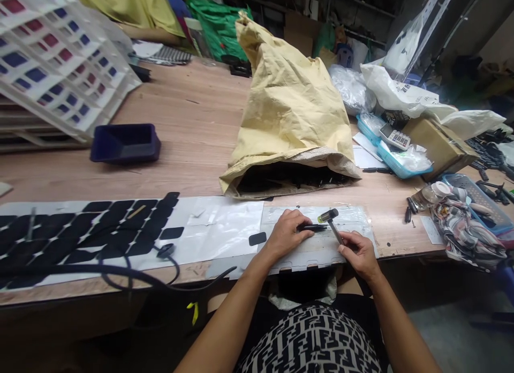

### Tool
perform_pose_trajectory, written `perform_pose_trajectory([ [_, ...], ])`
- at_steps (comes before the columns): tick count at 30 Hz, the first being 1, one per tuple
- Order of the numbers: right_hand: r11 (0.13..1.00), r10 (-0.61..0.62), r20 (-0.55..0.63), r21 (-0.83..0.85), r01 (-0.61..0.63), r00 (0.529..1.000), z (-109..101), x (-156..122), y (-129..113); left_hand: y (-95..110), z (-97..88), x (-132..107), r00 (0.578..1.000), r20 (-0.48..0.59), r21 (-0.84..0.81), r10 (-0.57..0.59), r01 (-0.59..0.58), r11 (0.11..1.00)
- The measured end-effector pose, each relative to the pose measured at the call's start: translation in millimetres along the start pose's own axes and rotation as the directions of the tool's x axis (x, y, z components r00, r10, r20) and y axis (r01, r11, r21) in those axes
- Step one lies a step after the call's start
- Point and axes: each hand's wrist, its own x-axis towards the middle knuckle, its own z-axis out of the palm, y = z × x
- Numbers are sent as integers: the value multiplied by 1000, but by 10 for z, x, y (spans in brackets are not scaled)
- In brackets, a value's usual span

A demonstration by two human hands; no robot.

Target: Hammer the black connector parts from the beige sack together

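My left hand (289, 231) is closed on a slim black piece (315, 228) lying low over a pale board (277, 255) at the table's front edge. What kind of piece it is I cannot make out. A small hammer (336, 233) with a black head and a yellowish face is gripped by its metal handle in my right hand (359, 251). The hammer head sits just above the far end of the black piece; whether they touch I cannot tell. Behind the hands a large yellow sack (293, 105) lies with its dark mouth facing me, black pieces inside.
Left, rows of black rounded patches (120, 217) lie on white sheeting under a black cable (152, 281). Further back are a dark blue tray (125, 142) and a white crate (60, 57). A calculator (395, 137), carton (445, 142) and blue basket (482, 201) stand right. Another person's arm shows behind.
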Motion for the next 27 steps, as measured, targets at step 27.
perform_pose_trajectory([
  [27,993,-47,38,-102,51,998,80,96,-59,-6,16,23,1000,-19,0,-24,24,1000],
])
